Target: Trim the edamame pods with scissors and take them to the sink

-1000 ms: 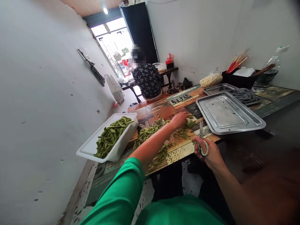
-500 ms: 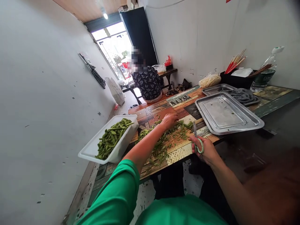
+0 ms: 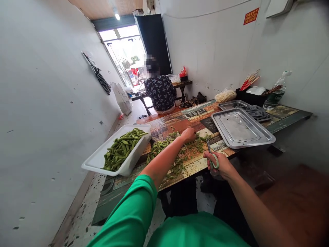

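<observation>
In my right hand (image 3: 221, 165) is a pair of scissors (image 3: 214, 160) with pale green handles, its blades pointing up and away over the table. My left hand (image 3: 189, 134) is curled closed, low over scattered green bean pods (image 3: 177, 164) and trimmings; its fingertips are turned away, so what they hold, if anything, is hidden. A few pods (image 3: 202, 139) lie between that hand and the scissor blades. On the left, a white plastic tub (image 3: 94, 163) carries a heap of whole green pods (image 3: 122, 149).
A metal tray (image 3: 231, 128) with small green bits lies right of the scissors. Behind it are a second tray holding a grey cloth (image 3: 254, 111), a black skewer box (image 3: 253, 97), a water bottle (image 3: 277, 91) and a bagged bundle (image 3: 225, 96). A person (image 3: 160, 91) sits beyond the table.
The view has shifted slightly, showing more of the right wall. My left hand stays low over the pods, and my right hand still grips the scissors beside them.
</observation>
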